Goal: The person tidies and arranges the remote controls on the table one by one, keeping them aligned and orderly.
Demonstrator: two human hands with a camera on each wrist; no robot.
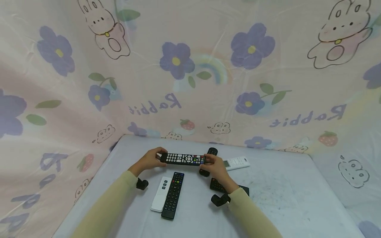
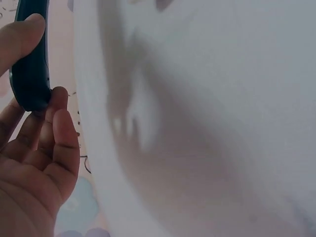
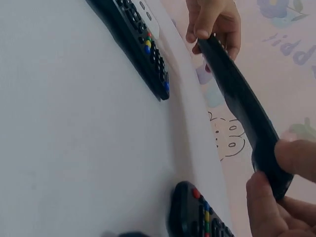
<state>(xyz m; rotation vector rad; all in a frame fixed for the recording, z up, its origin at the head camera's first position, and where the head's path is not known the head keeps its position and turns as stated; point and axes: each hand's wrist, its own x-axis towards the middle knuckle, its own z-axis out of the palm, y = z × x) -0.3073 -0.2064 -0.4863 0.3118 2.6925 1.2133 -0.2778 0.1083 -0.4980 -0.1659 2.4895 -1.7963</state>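
Left hand (image 1: 151,159), right hand (image 1: 216,168) hold remote (image 1: 183,159) — cloth (image 1: 205,107): mirrored "Rabbit" (image 1: 172,100)

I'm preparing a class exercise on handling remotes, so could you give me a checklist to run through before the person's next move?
1. Left hand grips one end of the held remote: ok.
2. Right hand grips the other end: ok.
3. Held remote is above the table, not resting on it: ok.
4. Its buttons show in the head view: ok.
5. Black remote below the right hand is in full view: not ok; the right arm partly hides it.
6. Batteries inside the held remote: cannot tell.
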